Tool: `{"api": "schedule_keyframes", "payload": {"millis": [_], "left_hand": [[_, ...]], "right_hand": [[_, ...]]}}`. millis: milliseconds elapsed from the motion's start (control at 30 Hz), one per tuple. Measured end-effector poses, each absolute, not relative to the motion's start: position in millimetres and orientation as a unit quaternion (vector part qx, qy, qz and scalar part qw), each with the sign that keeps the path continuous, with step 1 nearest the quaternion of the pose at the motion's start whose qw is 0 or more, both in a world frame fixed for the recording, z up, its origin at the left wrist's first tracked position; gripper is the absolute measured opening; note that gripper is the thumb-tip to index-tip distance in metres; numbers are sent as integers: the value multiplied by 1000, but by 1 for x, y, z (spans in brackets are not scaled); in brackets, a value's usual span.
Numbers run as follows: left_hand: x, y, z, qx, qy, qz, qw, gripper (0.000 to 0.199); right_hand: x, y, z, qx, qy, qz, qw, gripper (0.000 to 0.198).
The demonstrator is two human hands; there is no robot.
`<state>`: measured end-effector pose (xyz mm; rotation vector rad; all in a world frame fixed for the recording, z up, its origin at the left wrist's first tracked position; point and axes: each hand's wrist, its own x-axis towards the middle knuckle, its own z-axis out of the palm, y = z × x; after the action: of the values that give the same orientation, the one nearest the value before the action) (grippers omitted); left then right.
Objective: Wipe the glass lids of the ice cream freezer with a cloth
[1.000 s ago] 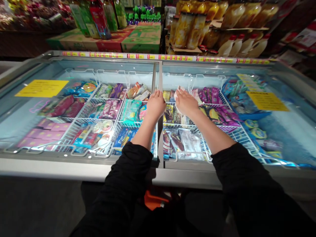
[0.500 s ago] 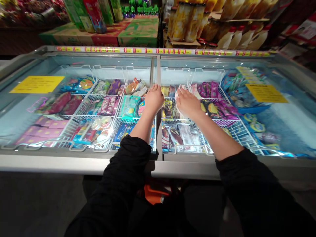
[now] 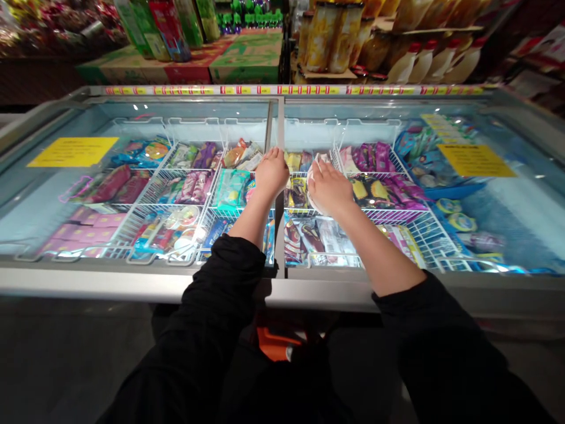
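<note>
A chest freezer [image 3: 132,282] with glass lids and white wire baskets full of wrapped ice creams stands in front of me. My left hand [image 3: 271,172] rests on the grey centre bar [image 3: 279,235] between the two lids, fingers curled over it. My right hand [image 3: 329,188] is over the baskets just right of the bar, closed on a white packet [image 3: 309,201] that is mostly hidden under the palm. Both sleeves are black.
Yellow notices lie on the glass at the left [image 3: 73,151] and the right [image 3: 474,160]. Behind the freezer are cartons [image 3: 247,59] and shelves of bottles [image 3: 397,59]. An orange object [image 3: 273,344] shows low down between my arms.
My right hand has come a little left and towards me with the white packet. The left hand stays on the centre bar. The view has shifted slightly.
</note>
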<state>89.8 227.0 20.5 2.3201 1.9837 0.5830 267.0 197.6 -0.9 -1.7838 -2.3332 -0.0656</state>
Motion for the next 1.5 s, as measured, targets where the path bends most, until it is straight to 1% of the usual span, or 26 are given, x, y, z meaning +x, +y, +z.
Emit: {"api": "schedule_keyframes", "payload": {"millis": [100, 167, 300, 400, 533, 667, 767, 900, 1033, 1133, 1333, 1500], "left_hand": [[90, 229, 20, 743, 642, 187, 20, 55], [90, 230, 19, 740, 645, 190, 22, 55], [91, 229, 19, 747, 637, 189, 20, 55], [90, 223, 19, 759, 626, 178, 14, 56], [82, 202, 21, 782, 604, 155, 8, 56], [71, 169, 26, 807, 581, 103, -3, 54], [65, 140, 25, 817, 570, 84, -17, 54], [60, 104, 15, 825, 556, 102, -24, 54], [55, 74, 6, 835, 536, 127, -2, 54], [55, 60, 2, 828, 538, 155, 15, 53], [58, 54, -6, 812, 548, 201, 10, 52], [54, 57, -9, 818, 536, 207, 20, 52]], "right_hand": [[257, 176, -8, -639, -758, -51, 119, 75], [249, 161, -11, -621, -771, -57, 130, 74], [244, 154, -9, -548, -829, -22, 109, 67], [248, 165, -2, -552, -829, 4, 92, 66], [247, 166, 6, -587, -806, 14, 77, 67], [238, 140, 6, -615, -785, -1, 79, 66], [234, 119, 7, -588, -806, 4, 69, 65], [244, 117, 12, -537, -842, 26, 33, 63], [261, 125, 14, -561, -827, 30, 25, 64], [269, 114, 8, -579, -813, 39, 31, 66], [263, 83, -3, -526, -848, 67, 13, 68], [275, 107, 2, -531, -843, 83, 20, 68]]}}
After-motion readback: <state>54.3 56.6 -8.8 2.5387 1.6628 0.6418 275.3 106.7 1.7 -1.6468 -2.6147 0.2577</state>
